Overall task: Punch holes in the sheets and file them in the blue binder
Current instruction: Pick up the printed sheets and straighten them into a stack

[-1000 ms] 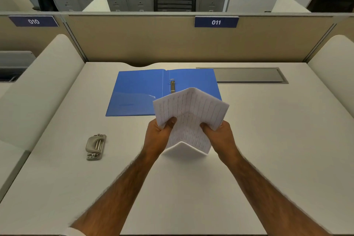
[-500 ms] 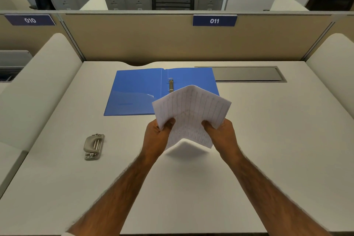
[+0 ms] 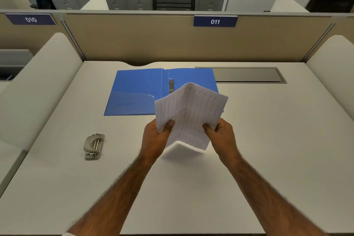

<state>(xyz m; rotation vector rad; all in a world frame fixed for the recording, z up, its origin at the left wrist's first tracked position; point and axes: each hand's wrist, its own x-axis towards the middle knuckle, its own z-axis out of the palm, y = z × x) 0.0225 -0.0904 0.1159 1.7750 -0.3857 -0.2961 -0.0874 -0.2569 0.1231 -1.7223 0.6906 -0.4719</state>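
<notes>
The white lined sheets are bent along the middle into a ridge and held above the desk. My left hand grips their left edge and my right hand grips their right edge, thumbs on top. Behind them the blue binder lies open and flat, its metal ring mechanism partly showing above the paper; the sheets hide the binder's right half near its front edge. A grey hole punch rests on the desk to the left of my left hand.
The white desk has a grey cable tray lid set in at the back right. A beige partition closes the far side, and padded white dividers stand at both sides.
The sheets and both hands have risen slightly off the desk; the bottom edge of the paper now hangs higher. Binder and punch have not moved.
</notes>
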